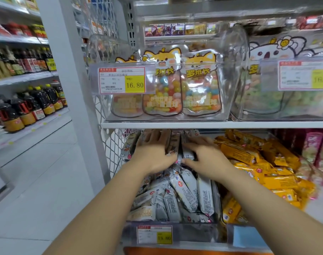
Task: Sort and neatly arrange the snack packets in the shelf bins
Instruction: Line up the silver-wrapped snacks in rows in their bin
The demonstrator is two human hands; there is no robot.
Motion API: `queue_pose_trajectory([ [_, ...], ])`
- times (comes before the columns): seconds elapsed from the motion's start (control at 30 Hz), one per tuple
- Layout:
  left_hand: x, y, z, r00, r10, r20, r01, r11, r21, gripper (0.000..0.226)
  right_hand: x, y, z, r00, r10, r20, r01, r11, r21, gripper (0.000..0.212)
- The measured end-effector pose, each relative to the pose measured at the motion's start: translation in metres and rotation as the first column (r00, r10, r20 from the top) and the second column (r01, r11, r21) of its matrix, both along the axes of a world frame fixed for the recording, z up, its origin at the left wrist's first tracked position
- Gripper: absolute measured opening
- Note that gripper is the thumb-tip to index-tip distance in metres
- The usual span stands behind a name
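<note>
Head view showed left hand [153, 153] and right hand [203, 157], grips spread flat, squaring upright grey snack packets [172, 142] at the clear bin's [193, 234] back; the jumbled front packets [182, 192] probably needed standing next.

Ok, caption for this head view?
Left hand and right hand rest on grey snack packets in the lower bin.

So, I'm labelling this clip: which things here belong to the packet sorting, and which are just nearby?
In the job: left hand and right hand, both on the grey-and-white snack packets; their clear plastic bin; probably the neighbouring orange snack packets.
Just nearby: fox-printed pouches of coloured candy balls, dark sauce bottles, red-bordered price tag.
</note>
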State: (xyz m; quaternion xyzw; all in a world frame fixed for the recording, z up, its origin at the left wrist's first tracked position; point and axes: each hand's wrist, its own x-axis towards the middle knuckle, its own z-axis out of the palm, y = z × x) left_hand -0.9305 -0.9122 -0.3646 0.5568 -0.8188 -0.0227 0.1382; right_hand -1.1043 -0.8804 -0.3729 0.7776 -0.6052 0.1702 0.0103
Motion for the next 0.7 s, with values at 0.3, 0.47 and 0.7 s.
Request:
queue_pose_trajectory([
  [0.3,0.003,-0.008,-0.018,0.984,-0.028,0.177,0.041,0.997,-0.071,0.068,-0.001,-0.01,-0.001,0.986,-0.004,-0.168,0.009,1.0,0.029,0.075],
  [0.47,-0.001,-0.005,-0.02,0.986,-0.003,0.164,0.022,0.994,-0.112,0.066,0.003,-0.013,-0.005,0.98,-0.048,-0.193,0.042,0.999,-0.032,0.081],
  [0.7,0.023,0.03,-0.009,0.999,-0.037,-0.002,0.036,0.973,-0.226,0.055,0.004,0.015,0.004,0.999,0.008,-0.033,-0.011,0.994,-0.108,0.07],
])
